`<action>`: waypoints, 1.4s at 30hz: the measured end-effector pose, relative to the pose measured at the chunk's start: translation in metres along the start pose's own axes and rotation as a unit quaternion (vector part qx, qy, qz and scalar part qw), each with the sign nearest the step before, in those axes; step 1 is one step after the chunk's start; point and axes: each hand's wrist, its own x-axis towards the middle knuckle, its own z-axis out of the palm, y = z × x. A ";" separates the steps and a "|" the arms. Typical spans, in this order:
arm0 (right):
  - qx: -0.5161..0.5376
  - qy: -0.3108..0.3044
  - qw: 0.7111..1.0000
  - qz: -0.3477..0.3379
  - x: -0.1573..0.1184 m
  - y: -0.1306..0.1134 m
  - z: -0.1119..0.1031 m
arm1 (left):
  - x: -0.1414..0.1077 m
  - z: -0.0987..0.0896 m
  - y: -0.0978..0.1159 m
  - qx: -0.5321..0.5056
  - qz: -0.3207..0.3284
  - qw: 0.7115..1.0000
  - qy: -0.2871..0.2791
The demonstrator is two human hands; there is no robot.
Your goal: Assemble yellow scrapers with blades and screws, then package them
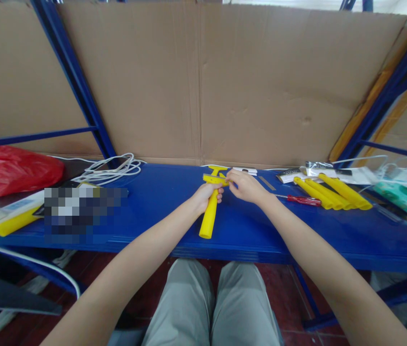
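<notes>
My left hand (pixel 206 196) is wrapped round the neck of a yellow scraper (pixel 208 221), whose wide tubular handle points down towards me. A pale, blade-like strip runs along the scraper's head at the top. At the right end of that head, the fingers of my right hand (pixel 240 184) are pinched together; whatever is between them is too small to make out. Just behind the head lies another yellow T-shaped part (pixel 217 170). A flat metal strip (pixel 267 183) and a screwdriver with a red handle (pixel 303 200) lie to the right of my right hand.
Several yellow tube handles (pixel 333 192) lie at the right near a green packet (pixel 398 196). Coiled white cable (pixel 117 168) and a red plastic bag (pixel 16 168) are at the left. A cardboard panel (pixel 199 86) rises behind the blue table (pixel 160 211).
</notes>
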 end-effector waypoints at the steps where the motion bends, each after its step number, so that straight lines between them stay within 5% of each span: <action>1: 0.007 0.003 1.000 0.003 -0.001 0.000 0.000 | 0.000 0.000 0.000 0.001 0.000 1.000 0.001; 42: 0.126 0.013 0.992 0.029 0.001 0.004 0.007 | 0.001 -0.004 0.001 0.020 -0.035 0.999 -0.008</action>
